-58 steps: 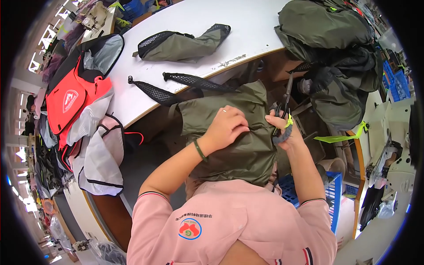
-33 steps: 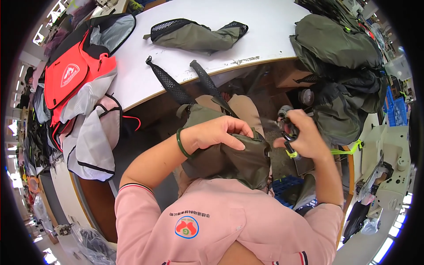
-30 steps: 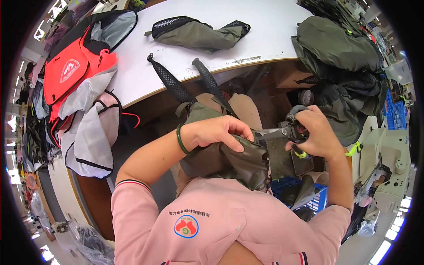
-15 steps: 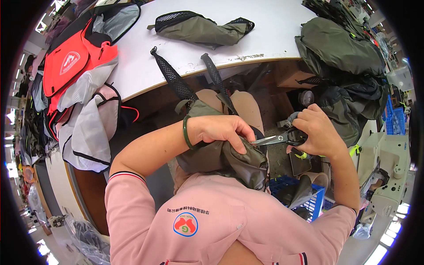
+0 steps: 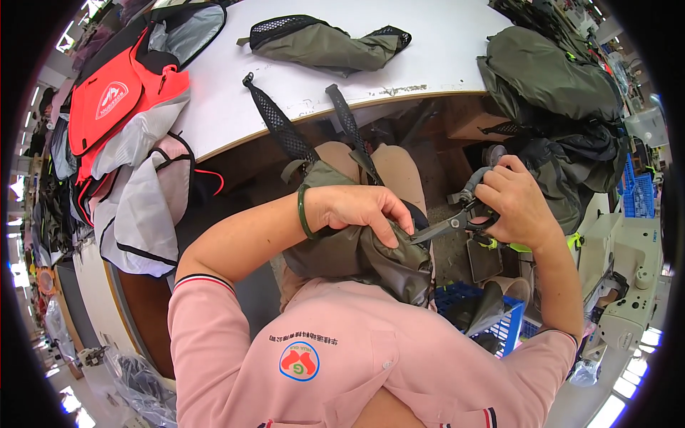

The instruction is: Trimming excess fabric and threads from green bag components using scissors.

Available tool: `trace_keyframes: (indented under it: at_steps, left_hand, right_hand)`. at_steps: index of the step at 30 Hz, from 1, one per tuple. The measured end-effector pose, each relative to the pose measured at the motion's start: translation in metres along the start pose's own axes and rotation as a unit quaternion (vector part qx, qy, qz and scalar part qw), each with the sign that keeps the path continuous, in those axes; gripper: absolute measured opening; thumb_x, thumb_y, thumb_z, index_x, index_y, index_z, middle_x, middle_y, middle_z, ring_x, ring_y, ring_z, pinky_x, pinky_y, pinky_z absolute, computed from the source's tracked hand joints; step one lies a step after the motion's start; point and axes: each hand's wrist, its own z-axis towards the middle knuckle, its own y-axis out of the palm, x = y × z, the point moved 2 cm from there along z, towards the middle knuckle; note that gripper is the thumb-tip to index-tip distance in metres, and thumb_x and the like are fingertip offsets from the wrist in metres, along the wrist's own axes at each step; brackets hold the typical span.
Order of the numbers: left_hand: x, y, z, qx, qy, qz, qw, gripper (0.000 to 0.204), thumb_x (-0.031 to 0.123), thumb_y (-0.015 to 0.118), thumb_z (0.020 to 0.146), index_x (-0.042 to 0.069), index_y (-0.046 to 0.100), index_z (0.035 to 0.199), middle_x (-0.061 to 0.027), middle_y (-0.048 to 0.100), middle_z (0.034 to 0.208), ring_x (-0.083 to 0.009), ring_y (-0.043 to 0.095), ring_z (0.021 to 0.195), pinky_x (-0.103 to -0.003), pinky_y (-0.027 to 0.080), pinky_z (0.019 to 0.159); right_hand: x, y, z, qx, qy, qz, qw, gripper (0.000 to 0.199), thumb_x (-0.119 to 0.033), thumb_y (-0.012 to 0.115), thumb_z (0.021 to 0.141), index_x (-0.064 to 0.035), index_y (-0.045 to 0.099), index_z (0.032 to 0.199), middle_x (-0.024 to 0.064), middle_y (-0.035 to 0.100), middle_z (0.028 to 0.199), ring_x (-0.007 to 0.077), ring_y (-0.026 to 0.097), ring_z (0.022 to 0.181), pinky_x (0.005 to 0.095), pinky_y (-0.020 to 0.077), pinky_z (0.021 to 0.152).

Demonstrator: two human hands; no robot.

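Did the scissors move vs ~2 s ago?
Yes. The scissors in the right hand have swung down from upright to level, tips now at the olive bag beside the left hand, judged against the table edge.

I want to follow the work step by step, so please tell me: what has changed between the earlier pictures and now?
The right hand brought the grey metal scissors down and leftward; their blades now point at the edge of the olive-green fabric backpack on the lap. The left hand slid toward that edge and pinches the fabric there. Unchanged: both grips, the black mesh straps lying over the white table.
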Motion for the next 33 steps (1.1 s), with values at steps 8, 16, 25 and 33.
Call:
trace_keyframes:
  at_steps: [8,16,25,33]
  left_hand:
    - [-0.006,-0.003,0.001,-0.006,0.012,-0.013,1.000,0.030,-0.008,0.075,0.077,-0.001,0.069,0.105,-0.0029,0.067,0.104,-0.0101,0.063,0.091,-0.023,0.051,0.083]
    - [-0.003,0.000,-0.002,-0.013,0.018,-0.036,0.999,0.028,-0.007,0.074,0.078,0.000,0.068,0.104,-0.0017,0.068,0.102,-0.0090,0.063,0.091,-0.022,0.051,0.083]
    - [0.005,0.011,-0.005,0.073,0.163,0.119,0.977,0.025,0.008,0.079,0.081,0.005,0.060,0.096,0.0046,0.058,0.086,-0.0046,0.052,0.081,-0.022,0.044,0.073]
    - [-0.012,0.002,-0.020,0.137,0.123,0.151,0.971,0.027,0.018,0.081,0.083,0.006,0.057,0.090,0.0056,0.054,0.081,-0.0038,0.047,0.074,-0.021,0.039,0.065]
  right_hand:
    - [0.002,0.004,-0.001,0.019,-0.003,-0.002,1.000,0.036,-0.024,0.083,0.058,-0.0087,0.059,0.080,0.0049,0.054,0.078,0.0250,0.058,0.079,0.0412,0.0432,0.089]
    - [0.002,0.013,-0.010,0.023,0.025,0.018,0.999,0.038,-0.027,0.085,0.059,-0.0082,0.060,0.080,0.0056,0.054,0.071,0.0269,0.056,0.075,0.0395,0.0433,0.079]
    - [-0.043,0.057,-0.001,-0.062,0.260,0.536,0.801,0.023,-0.009,0.079,0.080,-0.0008,0.060,0.090,0.0000,0.057,0.072,0.0082,0.051,0.069,0.0260,0.0440,0.063]
    - [-0.043,0.061,-0.009,-0.061,0.294,0.566,0.768,0.018,-0.008,0.076,0.080,-0.0025,0.060,0.086,0.0000,0.058,0.073,0.0087,0.053,0.071,0.0264,0.0437,0.064]
